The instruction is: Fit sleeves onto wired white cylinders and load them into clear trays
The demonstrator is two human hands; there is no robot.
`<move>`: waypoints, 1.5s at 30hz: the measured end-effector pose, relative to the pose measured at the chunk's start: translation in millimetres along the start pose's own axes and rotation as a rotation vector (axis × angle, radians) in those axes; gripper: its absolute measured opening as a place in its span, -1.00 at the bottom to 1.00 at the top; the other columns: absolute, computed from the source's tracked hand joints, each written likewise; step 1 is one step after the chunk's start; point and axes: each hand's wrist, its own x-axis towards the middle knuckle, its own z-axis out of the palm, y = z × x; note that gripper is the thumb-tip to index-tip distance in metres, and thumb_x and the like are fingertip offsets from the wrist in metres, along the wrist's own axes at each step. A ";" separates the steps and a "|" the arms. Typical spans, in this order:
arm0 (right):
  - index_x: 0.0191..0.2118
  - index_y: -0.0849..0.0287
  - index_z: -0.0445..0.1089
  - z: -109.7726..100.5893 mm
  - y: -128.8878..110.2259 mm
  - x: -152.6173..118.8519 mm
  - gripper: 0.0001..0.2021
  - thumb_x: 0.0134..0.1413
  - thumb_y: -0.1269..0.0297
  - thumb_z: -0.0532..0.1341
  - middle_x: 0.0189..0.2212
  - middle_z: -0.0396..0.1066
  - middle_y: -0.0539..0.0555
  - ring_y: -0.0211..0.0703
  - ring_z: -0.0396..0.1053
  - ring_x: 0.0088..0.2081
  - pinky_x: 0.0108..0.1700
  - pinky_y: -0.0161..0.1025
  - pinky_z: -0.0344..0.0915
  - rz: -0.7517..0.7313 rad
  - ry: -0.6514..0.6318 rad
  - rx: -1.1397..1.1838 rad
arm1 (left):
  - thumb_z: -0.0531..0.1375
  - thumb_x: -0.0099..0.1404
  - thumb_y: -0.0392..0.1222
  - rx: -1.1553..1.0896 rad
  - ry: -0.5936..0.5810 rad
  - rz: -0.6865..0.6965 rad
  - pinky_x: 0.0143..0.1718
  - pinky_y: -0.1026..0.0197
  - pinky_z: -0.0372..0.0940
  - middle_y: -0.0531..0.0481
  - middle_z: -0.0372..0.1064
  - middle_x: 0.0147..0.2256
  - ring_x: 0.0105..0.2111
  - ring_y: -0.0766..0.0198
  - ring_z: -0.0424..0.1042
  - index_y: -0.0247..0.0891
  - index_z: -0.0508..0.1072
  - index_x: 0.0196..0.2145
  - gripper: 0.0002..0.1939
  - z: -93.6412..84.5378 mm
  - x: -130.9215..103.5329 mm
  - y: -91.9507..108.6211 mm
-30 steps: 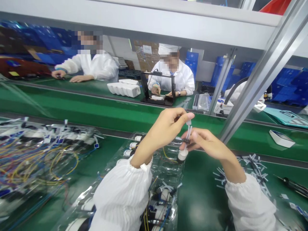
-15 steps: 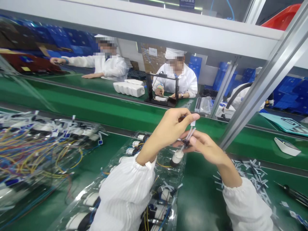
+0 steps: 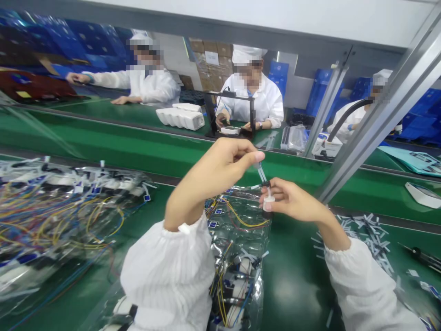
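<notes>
A small white-and-black cylinder [image 3: 269, 207] hangs nearly upright, gripped at its side by the thumb and fingers of my right hand [image 3: 294, 201]. From its top rises a black connector piece [image 3: 266, 184] with thin, pale tubes [image 3: 262, 172]. My left hand [image 3: 222, 168], above and to the left, is closed in a pinch on the upper ends of the tubes. Yellow and dark wires [image 3: 243, 221] run from near the cylinder toward a clear plastic tray [image 3: 257, 250] beneath my left arm. More such cylinders lie in that tray.
On the left lies a mass of wired parts [image 3: 62, 220]. At right are loose black pieces with pale tubes [image 3: 374, 243] and a screwdriver-like tool [image 3: 422, 257]. A metal post [image 3: 372, 119] slants up at the right. Several co-workers in white sit across a green divider [image 3: 103, 145].
My right hand has shifted from the connector piece down onto the cylinder. My left hand has moved left, still pinching the tube ends. The camera view has tilted slightly.
</notes>
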 end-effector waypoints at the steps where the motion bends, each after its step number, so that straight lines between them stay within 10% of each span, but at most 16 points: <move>1: -0.18 0.15 0.27 -2.3 1.2 0.7 -0.67 0.12 0.23 0.44 -0.09 0.48 0.10 -0.14 0.52 -0.07 0.04 -0.11 0.47 0.003 0.008 -0.042 | 0.22 0.32 0.03 0.036 -0.045 -0.011 -0.54 0.28 0.02 0.07 0.24 -0.58 -0.57 0.36 0.11 -0.28 0.50 -0.45 -0.67 -7.5 -3.4 -2.3; 7: -0.16 0.21 0.43 -8.5 5.4 4.7 -0.81 0.15 0.31 0.39 -0.20 0.49 0.05 -0.14 0.44 -0.18 -0.05 -0.18 0.34 -0.015 0.021 -0.313 | 0.30 0.27 0.00 0.107 -0.285 -0.159 -0.60 0.30 0.03 0.06 0.27 -0.61 -0.59 0.33 0.16 -0.26 0.56 -0.37 -0.75 -41.6 -24.9 -12.3; 14: -0.22 0.22 0.47 4.1 8.3 9.9 -0.92 0.19 0.51 0.34 -0.29 0.50 0.01 -0.21 0.36 -0.29 -0.16 -0.28 0.18 -0.059 -0.052 -0.752 | 0.31 0.26 -0.44 0.211 -0.414 -0.277 -0.53 0.40 0.04 0.07 0.42 -0.52 -0.56 0.43 0.23 -0.38 0.61 -0.32 -0.93 -41.8 -27.5 0.5; 26: -0.26 0.22 0.43 29.1 19.8 16.4 -0.85 0.13 0.45 0.41 -0.28 0.51 0.01 -0.19 0.43 -0.27 -0.17 -0.28 0.27 -0.031 -0.186 -0.551 | 0.16 0.23 -0.29 0.160 -0.302 -0.230 -0.39 0.33 0.26 -0.01 0.54 -0.37 -0.38 0.23 0.50 -0.26 0.55 -0.30 -0.85 -51.3 -30.9 -13.9; 45: -0.47 0.21 0.41 60.2 61.3 27.1 -0.61 -0.23 0.26 0.64 -0.46 0.38 -0.08 -0.22 0.30 -0.34 -0.25 -0.32 0.13 -0.019 -0.241 -0.601 | 0.05 0.05 -0.43 0.230 -0.486 -0.143 -0.48 0.34 0.21 0.04 0.53 -0.44 -0.46 0.28 0.49 -0.23 0.45 -0.37 -0.75 -35.3 -25.8 -14.9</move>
